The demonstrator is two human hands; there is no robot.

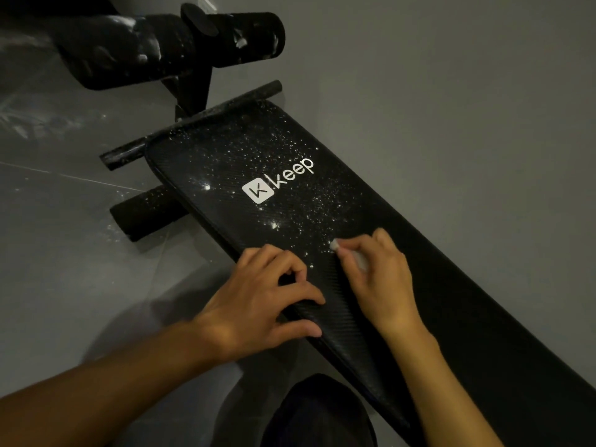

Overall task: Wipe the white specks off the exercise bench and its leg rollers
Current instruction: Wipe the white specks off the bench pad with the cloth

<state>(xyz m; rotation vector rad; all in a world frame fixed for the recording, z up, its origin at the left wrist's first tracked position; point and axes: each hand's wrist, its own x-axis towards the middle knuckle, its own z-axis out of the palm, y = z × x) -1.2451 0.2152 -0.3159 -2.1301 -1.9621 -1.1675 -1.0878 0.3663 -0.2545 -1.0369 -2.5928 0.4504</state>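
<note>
1. The bench (435,285) lies on the grey floor (451,91), its black textured pad running slantwise from upper left to lower right.
2. White writing on the pad reads "keep", with a white rounded square just to its left holding a dark "K"; this logo (277,180) sits toward the pad's far end.
3. White specks (316,201) scatter across the far half of the pad, thickest around and below the logo, with a few larger blots near the left edge.
4. The right hand (380,275) pinches a small white wipe (335,245) between thumb and fingers and presses its tip to the pad at the near edge of the specks.
5. The left hand (258,301) grips the pad's near side edge, thumb along the side and bent fingers on top, just beside the right hand but apart from it.
6. The upper rollers (209,40), black foam with white smears, stand beyond the pad's far end.
7. A lower roller (142,214), lightly speckled, sticks out from under the pad's left side.
8. A black bar (190,124), also speckled, crosses the pad's far end.
</note>
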